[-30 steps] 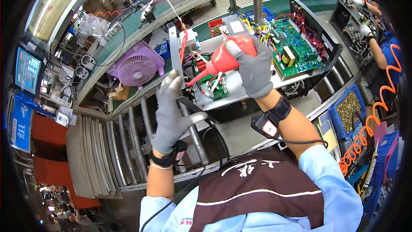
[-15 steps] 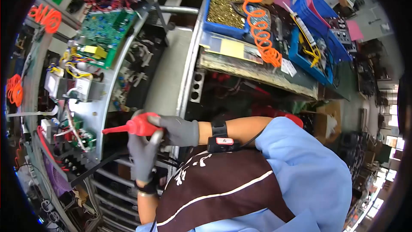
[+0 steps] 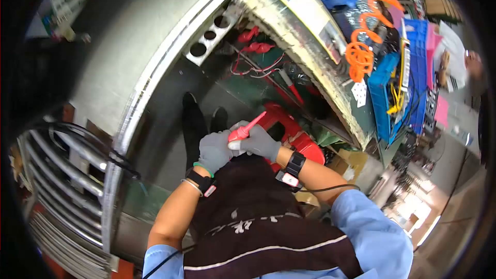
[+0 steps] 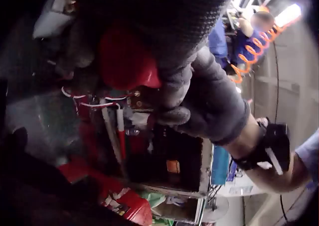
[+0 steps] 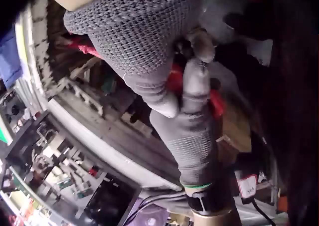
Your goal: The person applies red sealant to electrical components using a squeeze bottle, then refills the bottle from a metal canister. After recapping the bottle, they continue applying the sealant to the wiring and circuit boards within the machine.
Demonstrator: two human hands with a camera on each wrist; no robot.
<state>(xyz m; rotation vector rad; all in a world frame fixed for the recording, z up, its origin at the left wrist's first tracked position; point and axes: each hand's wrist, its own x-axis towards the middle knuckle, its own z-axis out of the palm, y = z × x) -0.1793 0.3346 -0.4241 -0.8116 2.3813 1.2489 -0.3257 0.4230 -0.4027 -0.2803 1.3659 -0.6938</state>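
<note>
Both gloved hands are together in front of the apron, around a red squeeze bottle (image 3: 238, 134) with a long tapered nozzle pointing up and to the right in the head view. My left hand (image 3: 214, 151) grips its body from the left. From the other side my right hand (image 3: 262, 143) holds it, thumb and fingers against it. In the left wrist view the rounded red body of the bottle (image 4: 127, 61) shows beneath the dark left glove, close to the right hand (image 4: 214, 99). The right wrist view has most of the bottle hidden behind the two gloves' fingers.
A red plastic stool (image 3: 307, 147) stands on the floor just beyond the hands. Behind it is a worn bench edge (image 3: 305, 62) with red cables underneath. On the bench lie blue bins (image 3: 382, 85) and a coiled orange hose (image 3: 359, 57). Metal rollers (image 3: 67, 175) run at left.
The person has turned right, away from the circuit-board chassis towards the bench. The bottle, earlier in the right hand over the chassis, is now low before the body with both hands on it.
</note>
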